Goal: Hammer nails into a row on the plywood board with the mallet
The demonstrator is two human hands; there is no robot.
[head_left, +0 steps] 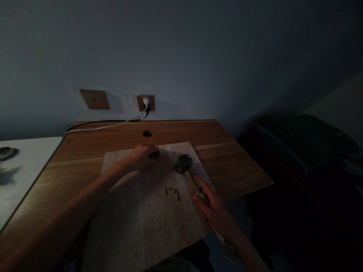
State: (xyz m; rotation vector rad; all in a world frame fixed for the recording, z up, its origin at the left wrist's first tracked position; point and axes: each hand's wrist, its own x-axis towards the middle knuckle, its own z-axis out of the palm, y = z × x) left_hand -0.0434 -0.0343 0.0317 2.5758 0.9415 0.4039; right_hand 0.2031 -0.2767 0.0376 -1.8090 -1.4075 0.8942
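Observation:
A pale plywood board [147, 219] lies on a brown wooden desk [227, 158]. My right hand [214, 209] is wrapped round the wooden handle of a hammer [188, 172], whose dark head rests on the board's far right part. My left hand [141, 155] reaches to the board's far edge with its fingers pinched together on something small that I cannot make out. Several small nails [172, 191] lie loose on the board between my hands.
A white cable [107, 125] runs along the desk's back edge to a wall socket [146, 102]. A cable hole [146, 133] is in the desk top. A white surface [25, 166] stands at the left, dark furniture [300, 147] at the right.

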